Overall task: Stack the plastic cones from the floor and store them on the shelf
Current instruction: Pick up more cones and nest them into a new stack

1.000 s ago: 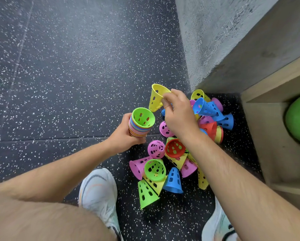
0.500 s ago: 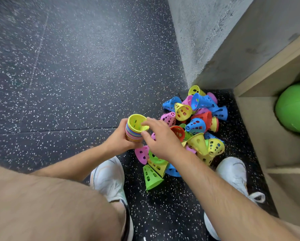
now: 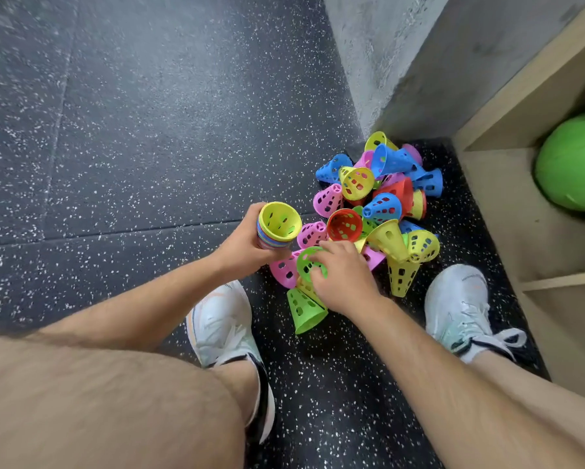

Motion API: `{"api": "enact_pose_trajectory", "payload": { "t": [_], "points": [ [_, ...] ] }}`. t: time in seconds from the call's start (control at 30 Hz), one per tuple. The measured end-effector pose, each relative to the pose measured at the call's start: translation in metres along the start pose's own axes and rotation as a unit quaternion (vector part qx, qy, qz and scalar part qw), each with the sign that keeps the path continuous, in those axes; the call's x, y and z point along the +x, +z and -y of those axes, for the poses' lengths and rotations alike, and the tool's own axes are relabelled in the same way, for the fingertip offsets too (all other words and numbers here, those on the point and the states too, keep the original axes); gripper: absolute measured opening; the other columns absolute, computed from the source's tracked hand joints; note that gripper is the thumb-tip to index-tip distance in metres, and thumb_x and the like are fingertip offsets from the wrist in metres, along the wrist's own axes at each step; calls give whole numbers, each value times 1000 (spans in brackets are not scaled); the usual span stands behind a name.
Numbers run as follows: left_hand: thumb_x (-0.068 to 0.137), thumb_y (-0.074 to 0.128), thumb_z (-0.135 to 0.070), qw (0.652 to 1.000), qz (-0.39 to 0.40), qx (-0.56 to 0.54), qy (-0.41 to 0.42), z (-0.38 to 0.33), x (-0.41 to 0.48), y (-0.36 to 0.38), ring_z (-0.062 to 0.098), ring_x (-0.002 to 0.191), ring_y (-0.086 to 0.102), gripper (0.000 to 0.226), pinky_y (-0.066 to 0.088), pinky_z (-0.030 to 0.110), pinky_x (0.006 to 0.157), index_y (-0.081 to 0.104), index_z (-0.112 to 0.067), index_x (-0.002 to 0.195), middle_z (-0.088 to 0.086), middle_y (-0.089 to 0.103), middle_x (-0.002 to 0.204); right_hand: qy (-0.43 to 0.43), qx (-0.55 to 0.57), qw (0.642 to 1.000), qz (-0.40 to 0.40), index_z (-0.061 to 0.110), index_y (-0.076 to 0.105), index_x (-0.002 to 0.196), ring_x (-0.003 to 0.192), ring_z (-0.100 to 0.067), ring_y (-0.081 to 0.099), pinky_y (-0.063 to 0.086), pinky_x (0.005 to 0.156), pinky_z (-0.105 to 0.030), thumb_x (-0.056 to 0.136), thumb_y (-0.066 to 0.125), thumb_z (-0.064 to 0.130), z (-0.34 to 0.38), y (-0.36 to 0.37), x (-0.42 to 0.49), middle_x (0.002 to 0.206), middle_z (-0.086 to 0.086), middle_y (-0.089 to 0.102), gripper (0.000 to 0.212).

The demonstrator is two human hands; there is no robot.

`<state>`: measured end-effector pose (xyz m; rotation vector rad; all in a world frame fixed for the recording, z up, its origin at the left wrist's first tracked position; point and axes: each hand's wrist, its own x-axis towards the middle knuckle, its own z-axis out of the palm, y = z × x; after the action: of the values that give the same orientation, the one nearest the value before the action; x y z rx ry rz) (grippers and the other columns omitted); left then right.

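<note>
My left hand (image 3: 247,243) grips a stack of nested cones (image 3: 277,226), a yellow one topmost with its mouth facing up. Just right of it, my right hand (image 3: 343,277) closes its fingers on the rim of a green cone (image 3: 306,265) at the near edge of the pile. The pile of loose perforated cones (image 3: 382,204), blue, pink, yellow, red and green, lies on the dark speckled floor between the stack and the wooden shelf (image 3: 507,204) at the right.
A green ball (image 3: 575,164) sits in the shelf's compartment. A grey concrete wall (image 3: 402,62) stands behind the pile. My two white shoes (image 3: 221,328) (image 3: 460,306) rest on the floor either side of my right forearm, my left knee at bottom left.
My right hand dropped the yellow cone onto the stack, then moved down to the pile and took hold of a green cone. The left hand kept the stack.
</note>
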<state>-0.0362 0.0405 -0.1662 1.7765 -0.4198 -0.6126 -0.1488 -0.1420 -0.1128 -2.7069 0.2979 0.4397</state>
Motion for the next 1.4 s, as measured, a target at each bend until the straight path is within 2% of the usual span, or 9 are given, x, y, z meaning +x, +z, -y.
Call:
{"api": "enact_pose_trajectory", "payload": {
  "t": [0.13,0.3,0.53,0.7,0.83,0.9,1.07,1.2,1.4],
  "points": [
    [74,89,-12,1000,-1,-2,8,2,-2,1,1,99,63,77,51,20,89,40,-42,126,-6,62,116,15,2,1000,-6,17,46,145,142,-18,31,26,120,-43,99,48,33,-3,6,-5,152,3,42,49],
    [78,88,-7,1000,-16,-11,0,6,-1,0,1,101,63,78,51,21,90,39,-28,134,-2,63,119,25,81,988,-126,14,51,135,121,-12,46,40,109,-32,82,67,64,-9,-4,-10,130,4,49,75],
    [73,90,-15,1000,9,-8,-7,1,4,1,3,99,64,79,53,30,94,40,-33,131,-2,63,117,29,274,925,-261,22,47,132,111,-13,54,45,92,-26,83,70,59,17,-46,-7,122,6,57,66],
    [67,89,-31,1000,23,-15,9,0,2,5,15,108,65,77,53,48,104,42,-52,124,8,63,126,11,200,967,-156,19,43,147,133,-20,42,36,111,-38,87,66,57,36,-48,12,141,-4,53,75],
    [68,85,-34,1000,27,-4,10,0,0,5,9,106,63,74,52,42,100,42,-54,124,1,63,121,6,163,987,0,26,36,152,139,-22,37,32,115,-39,87,66,55,37,-41,12,143,-5,48,76],
    [68,86,-33,1000,26,-1,10,0,0,5,10,107,63,75,51,44,102,41,-57,124,2,63,123,15,184,983,-13,25,37,150,135,-18,41,35,113,-38,89,63,53,31,-33,9,140,-3,50,72],
    [63,90,-33,1000,25,4,16,3,0,4,9,111,61,84,50,43,107,40,-44,129,3,61,127,8,167,981,-95,19,63,98,105,-18,52,45,96,-44,90,53,27,12,6,-2,106,5,61,15],
    [62,91,-38,999,31,-1,19,1,-1,5,7,110,60,85,49,35,104,39,-39,130,3,59,126,-33,81,996,-6,34,69,116,138,-20,33,22,117,-39,95,52,35,17,30,-9,148,3,46,26],
    [68,88,-18,1000,26,-8,1,2,0,4,3,102,61,84,51,24,95,36,-23,135,3,59,121,-43,35,998,-4,24,55,134,131,-20,40,31,113,-44,97,48,36,19,35,-9,143,8,49,39]
  ]
}}
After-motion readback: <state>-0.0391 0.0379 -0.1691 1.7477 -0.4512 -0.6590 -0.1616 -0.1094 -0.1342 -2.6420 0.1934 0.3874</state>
